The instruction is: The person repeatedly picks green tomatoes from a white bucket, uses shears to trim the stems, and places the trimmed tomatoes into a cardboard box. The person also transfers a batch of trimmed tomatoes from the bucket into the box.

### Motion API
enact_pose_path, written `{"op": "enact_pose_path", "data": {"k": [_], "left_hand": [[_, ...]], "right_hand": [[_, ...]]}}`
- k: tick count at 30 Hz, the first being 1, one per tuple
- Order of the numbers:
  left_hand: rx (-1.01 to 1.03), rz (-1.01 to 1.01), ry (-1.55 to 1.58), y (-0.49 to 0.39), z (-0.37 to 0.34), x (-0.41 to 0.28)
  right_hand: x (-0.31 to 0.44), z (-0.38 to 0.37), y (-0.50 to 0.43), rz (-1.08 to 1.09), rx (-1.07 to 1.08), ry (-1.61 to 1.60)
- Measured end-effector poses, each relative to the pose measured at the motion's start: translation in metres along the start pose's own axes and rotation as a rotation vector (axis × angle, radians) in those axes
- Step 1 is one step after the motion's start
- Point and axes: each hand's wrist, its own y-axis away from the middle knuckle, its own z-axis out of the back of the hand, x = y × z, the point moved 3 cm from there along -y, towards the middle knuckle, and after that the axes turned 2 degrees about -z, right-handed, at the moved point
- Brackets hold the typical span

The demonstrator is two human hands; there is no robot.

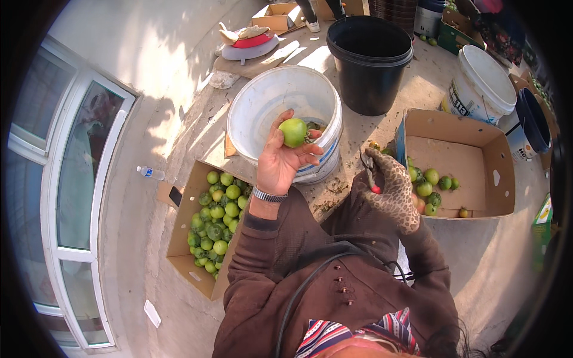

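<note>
A green tomato with its stem rests in the fingers of my left hand, which is bare and wears a metal watch band. Below that hand stands a large white plastic bucket; some of its contents are hidden behind my fingers. My right hand, in a leopard-print glove, holds small pruning shears with a red grip. At my left a cardboard box is filled with green tomatoes. Several green and reddish tomatoes lie in another cardboard box at my right.
A black bucket stands beyond the white one. More white buckets line the far right. A water bottle and a phone lie near the left box. Stools sit by the wall. Another person's legs show at the top.
</note>
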Motion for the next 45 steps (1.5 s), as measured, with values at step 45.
{"op": "enact_pose_path", "data": {"k": [45], "left_hand": [[-0.115,0.211,0.344,0.064,0.003,0.083]], "right_hand": [[-0.062,0.010,0.024,-0.414,-0.182,-0.106]]}}
